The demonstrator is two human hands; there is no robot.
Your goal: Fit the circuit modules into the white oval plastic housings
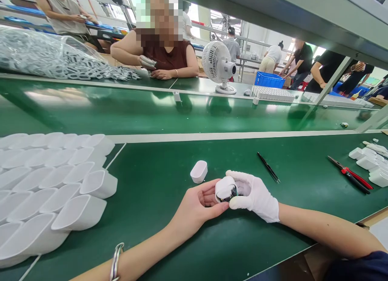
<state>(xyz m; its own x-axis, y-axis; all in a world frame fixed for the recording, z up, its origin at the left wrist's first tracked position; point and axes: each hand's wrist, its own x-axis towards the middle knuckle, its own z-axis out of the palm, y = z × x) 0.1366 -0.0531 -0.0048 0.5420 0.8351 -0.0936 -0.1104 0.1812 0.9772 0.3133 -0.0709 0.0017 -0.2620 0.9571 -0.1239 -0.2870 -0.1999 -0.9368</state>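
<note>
A small white plastic device (224, 189) with dark parts and wires showing on its lower right side is held between my two hands above the green table. My bare left hand (198, 202) grips it from the left, thumb below and fingers behind. On the other side my right hand (253, 196), in a white glove, pinches it between thumb and fingers. Just beyond my left hand a white oval cup-shaped shell (199, 171) stands on the table. Black tweezers (268, 167) lie past my gloved hand.
Rows of white oval shells (87, 212) cover the table's left side. Red-and-black pliers (350, 174) and more white shells (371, 164) lie at right. Across the green belt (130, 115) are a white fan (218, 65), a blue crate (269, 79), a bag of grey parts (60, 57) and a seated person (169, 57).
</note>
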